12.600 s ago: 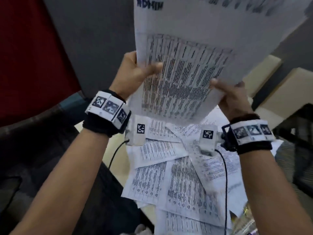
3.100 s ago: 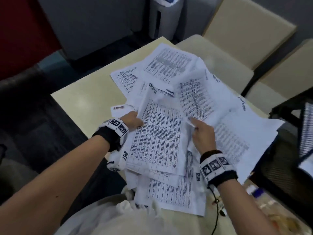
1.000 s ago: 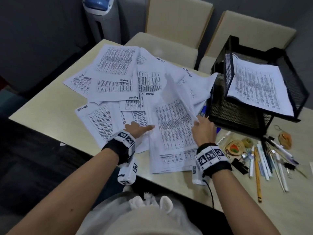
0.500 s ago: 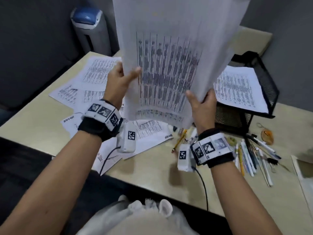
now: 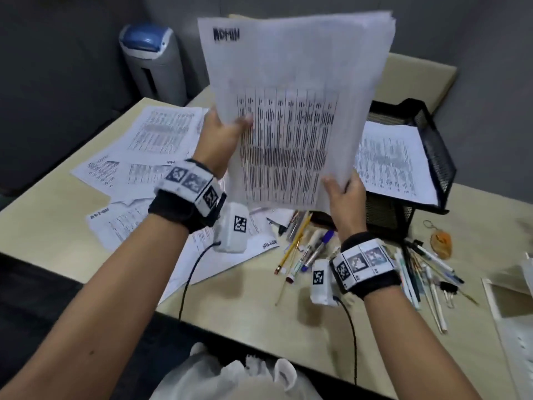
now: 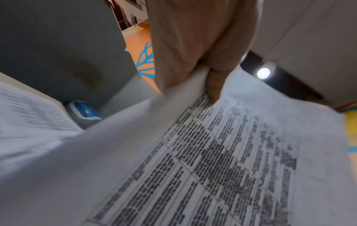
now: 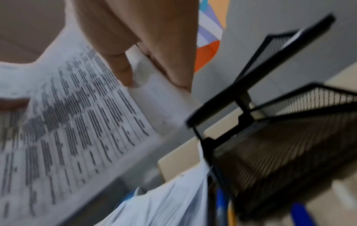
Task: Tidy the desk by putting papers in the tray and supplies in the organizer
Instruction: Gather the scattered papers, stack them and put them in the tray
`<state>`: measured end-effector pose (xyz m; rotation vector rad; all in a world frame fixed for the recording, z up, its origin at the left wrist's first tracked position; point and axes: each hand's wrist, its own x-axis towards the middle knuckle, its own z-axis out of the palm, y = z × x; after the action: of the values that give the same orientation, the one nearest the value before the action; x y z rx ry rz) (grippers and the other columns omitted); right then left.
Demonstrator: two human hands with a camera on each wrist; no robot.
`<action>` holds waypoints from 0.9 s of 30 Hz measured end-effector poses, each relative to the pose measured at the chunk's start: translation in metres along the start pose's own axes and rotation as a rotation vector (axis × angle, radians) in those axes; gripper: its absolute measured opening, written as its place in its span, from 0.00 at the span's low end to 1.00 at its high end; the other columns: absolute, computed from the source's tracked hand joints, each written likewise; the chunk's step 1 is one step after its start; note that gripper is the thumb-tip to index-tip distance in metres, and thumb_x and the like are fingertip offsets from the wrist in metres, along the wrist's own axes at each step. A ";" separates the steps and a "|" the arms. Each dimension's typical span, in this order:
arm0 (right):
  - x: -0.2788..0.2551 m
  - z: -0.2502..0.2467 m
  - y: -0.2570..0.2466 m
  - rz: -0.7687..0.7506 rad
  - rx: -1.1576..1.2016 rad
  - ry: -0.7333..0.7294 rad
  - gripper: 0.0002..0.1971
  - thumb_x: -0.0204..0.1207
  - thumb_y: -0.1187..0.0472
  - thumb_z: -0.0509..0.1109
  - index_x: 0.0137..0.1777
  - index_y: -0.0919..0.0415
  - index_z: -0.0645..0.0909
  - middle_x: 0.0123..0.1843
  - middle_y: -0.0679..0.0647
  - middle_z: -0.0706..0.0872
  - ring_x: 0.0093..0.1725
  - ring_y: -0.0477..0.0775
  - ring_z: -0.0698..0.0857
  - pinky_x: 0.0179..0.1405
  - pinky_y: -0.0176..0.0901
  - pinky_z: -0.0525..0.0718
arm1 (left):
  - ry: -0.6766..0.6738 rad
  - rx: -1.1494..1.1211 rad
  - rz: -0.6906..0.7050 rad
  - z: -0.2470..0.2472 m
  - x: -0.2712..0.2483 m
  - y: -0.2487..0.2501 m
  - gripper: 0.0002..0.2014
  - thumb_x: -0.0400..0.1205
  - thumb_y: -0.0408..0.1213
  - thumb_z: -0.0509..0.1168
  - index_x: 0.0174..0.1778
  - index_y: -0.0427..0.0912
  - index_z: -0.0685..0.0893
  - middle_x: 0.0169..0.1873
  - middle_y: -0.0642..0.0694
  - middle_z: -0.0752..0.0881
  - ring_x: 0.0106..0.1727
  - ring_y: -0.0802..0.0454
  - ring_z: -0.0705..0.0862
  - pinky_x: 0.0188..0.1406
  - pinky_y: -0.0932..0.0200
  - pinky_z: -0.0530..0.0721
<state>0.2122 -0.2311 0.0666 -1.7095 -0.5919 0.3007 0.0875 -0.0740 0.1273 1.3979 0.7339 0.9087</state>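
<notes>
A stack of printed sheets [image 5: 291,111] headed "ADMIN" stands upright above the desk. My left hand [image 5: 222,134] grips its left edge, thumb across the front of the stack [image 6: 231,152]. My right hand [image 5: 343,194] grips the lower right corner of the stack [image 7: 77,114], thumb in front. Behind and to the right stands the black mesh tray [image 5: 432,134], its top tier holding printed paper [image 5: 395,166]; the mesh tray [image 7: 280,137] fills the right side of the right wrist view. More loose sheets [image 5: 150,157] lie on the desk at left.
Pens, pencils and markers [image 5: 305,246] lie scattered under the stack, more pens and clips [image 5: 427,269] at right, with an orange keychain [image 5: 441,238]. A white organizer [image 5: 507,307] sits at the right edge. A grey bin with blue lid [image 5: 153,62] stands beyond the desk.
Both hands gathered sheets from the desk and lifted them upright; since half a second ago the stack sits slightly lower and farther right, near the tray.
</notes>
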 end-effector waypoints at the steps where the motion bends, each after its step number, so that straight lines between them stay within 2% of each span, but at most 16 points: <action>1: 0.007 -0.014 -0.001 -0.020 -0.035 0.030 0.10 0.79 0.67 0.63 0.60 0.65 0.76 0.50 0.55 0.80 0.49 0.52 0.79 0.38 0.31 0.79 | -0.016 -0.019 0.016 0.016 0.010 0.011 0.14 0.81 0.28 0.64 0.62 0.29 0.77 0.37 0.49 0.83 0.31 0.64 0.84 0.31 0.68 0.84; 3: 0.024 -0.042 -0.002 -0.025 -0.077 0.146 0.13 0.80 0.69 0.61 0.63 0.69 0.76 0.52 0.57 0.80 0.51 0.52 0.79 0.43 0.36 0.78 | -0.103 -0.050 -0.003 0.051 0.025 0.023 0.15 0.79 0.28 0.67 0.60 0.32 0.74 0.37 0.47 0.82 0.27 0.63 0.83 0.28 0.67 0.82; 4: 0.034 -0.057 -0.002 -0.026 -0.101 0.222 0.14 0.79 0.69 0.61 0.63 0.70 0.76 0.53 0.59 0.81 0.52 0.53 0.80 0.46 0.38 0.77 | -0.158 -0.052 -0.046 0.069 0.031 0.024 0.19 0.77 0.29 0.68 0.61 0.33 0.70 0.43 0.44 0.83 0.30 0.60 0.85 0.30 0.64 0.84; 6: 0.056 -0.085 0.001 -0.021 -0.173 0.359 0.15 0.77 0.71 0.60 0.62 0.70 0.77 0.57 0.65 0.84 0.55 0.60 0.82 0.49 0.39 0.75 | -0.262 0.116 -0.113 0.104 0.036 0.014 0.29 0.75 0.29 0.70 0.66 0.38 0.60 0.56 0.38 0.81 0.43 0.49 0.87 0.44 0.53 0.88; 7: 0.066 -0.098 0.004 0.004 -0.213 0.390 0.17 0.76 0.73 0.59 0.64 0.70 0.76 0.61 0.66 0.83 0.59 0.62 0.82 0.52 0.41 0.76 | -0.300 0.256 -0.104 0.120 0.033 0.004 0.34 0.75 0.27 0.69 0.70 0.39 0.55 0.57 0.37 0.80 0.48 0.43 0.85 0.50 0.49 0.87; 8: 0.076 -0.109 0.007 0.056 -0.246 0.396 0.19 0.76 0.73 0.57 0.67 0.69 0.73 0.65 0.66 0.81 0.63 0.63 0.80 0.58 0.44 0.76 | -0.335 0.371 -0.068 0.136 0.030 -0.006 0.37 0.75 0.25 0.66 0.75 0.39 0.52 0.53 0.37 0.81 0.47 0.41 0.84 0.49 0.50 0.86; 9: 0.085 -0.120 0.010 0.121 -0.283 0.388 0.21 0.76 0.73 0.56 0.70 0.68 0.71 0.69 0.64 0.79 0.66 0.62 0.79 0.63 0.46 0.75 | -0.360 0.453 -0.021 0.150 0.026 -0.015 0.38 0.75 0.22 0.63 0.77 0.39 0.50 0.45 0.40 0.80 0.42 0.42 0.81 0.40 0.54 0.84; 10: 0.093 -0.128 0.014 0.182 -0.332 0.369 0.22 0.77 0.72 0.56 0.72 0.67 0.68 0.70 0.63 0.77 0.68 0.63 0.77 0.66 0.47 0.74 | -0.380 0.518 0.029 0.163 0.022 -0.023 0.37 0.75 0.20 0.60 0.78 0.38 0.51 0.38 0.42 0.77 0.37 0.45 0.78 0.31 0.58 0.79; 12: 0.107 -0.140 0.020 0.246 -0.440 0.316 0.23 0.76 0.73 0.55 0.72 0.66 0.66 0.70 0.65 0.77 0.68 0.65 0.77 0.66 0.50 0.75 | -0.416 0.650 0.086 0.184 0.020 -0.036 0.33 0.75 0.18 0.58 0.76 0.38 0.56 0.34 0.45 0.73 0.32 0.48 0.74 0.26 0.60 0.71; 13: 0.113 -0.145 0.023 0.238 -0.479 0.284 0.23 0.76 0.74 0.56 0.72 0.67 0.66 0.69 0.65 0.78 0.67 0.66 0.78 0.66 0.50 0.75 | -0.433 0.738 0.083 0.192 0.020 -0.040 0.31 0.75 0.18 0.57 0.74 0.37 0.60 0.37 0.43 0.74 0.35 0.47 0.76 0.29 0.58 0.71; 15: 0.124 -0.149 0.030 0.203 -0.565 0.225 0.22 0.75 0.75 0.58 0.71 0.69 0.67 0.69 0.67 0.78 0.68 0.66 0.77 0.67 0.51 0.75 | -0.480 0.931 0.063 0.203 0.023 -0.050 0.23 0.78 0.20 0.57 0.70 0.33 0.67 0.56 0.35 0.75 0.52 0.39 0.79 0.44 0.53 0.75; 16: 0.128 -0.149 0.034 0.201 -0.622 0.198 0.21 0.75 0.75 0.59 0.69 0.71 0.67 0.69 0.68 0.77 0.68 0.66 0.77 0.67 0.51 0.74 | -0.515 1.004 0.044 0.207 0.022 -0.053 0.20 0.79 0.21 0.57 0.68 0.31 0.69 0.64 0.33 0.72 0.59 0.37 0.78 0.52 0.52 0.76; 19: 0.134 -0.147 0.045 0.170 -0.774 0.127 0.22 0.72 0.77 0.63 0.67 0.73 0.68 0.68 0.71 0.76 0.68 0.68 0.75 0.69 0.52 0.73 | -0.602 1.216 0.052 0.211 0.016 -0.061 0.15 0.81 0.21 0.56 0.63 0.28 0.75 0.69 0.31 0.66 0.66 0.35 0.74 0.65 0.50 0.75; 22: 0.132 -0.135 0.048 0.134 -0.921 0.144 0.28 0.70 0.78 0.65 0.71 0.71 0.65 0.71 0.71 0.68 0.71 0.71 0.69 0.72 0.56 0.69 | -0.522 1.367 0.247 0.201 0.013 -0.061 0.14 0.79 0.24 0.58 0.61 0.31 0.77 0.70 0.35 0.66 0.72 0.37 0.66 0.65 0.51 0.72; 24: 0.129 -0.119 0.039 0.057 -0.935 0.227 0.29 0.69 0.76 0.65 0.72 0.67 0.65 0.73 0.68 0.65 0.73 0.70 0.65 0.71 0.59 0.67 | -0.415 1.368 0.395 0.183 0.018 -0.058 0.16 0.79 0.30 0.62 0.63 0.34 0.75 0.71 0.38 0.66 0.72 0.39 0.65 0.64 0.50 0.69; 27: 0.121 -0.078 0.011 -0.153 -0.748 0.314 0.25 0.69 0.73 0.62 0.69 0.67 0.69 0.72 0.66 0.68 0.74 0.66 0.65 0.69 0.54 0.64 | -0.288 1.302 0.363 0.136 0.039 -0.054 0.20 0.79 0.39 0.63 0.65 0.38 0.72 0.71 0.40 0.67 0.71 0.39 0.65 0.63 0.49 0.68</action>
<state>0.3550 -0.2324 0.0877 -2.3446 -0.6369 -0.3442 0.2302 -0.1044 0.0856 2.8063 0.8913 0.4017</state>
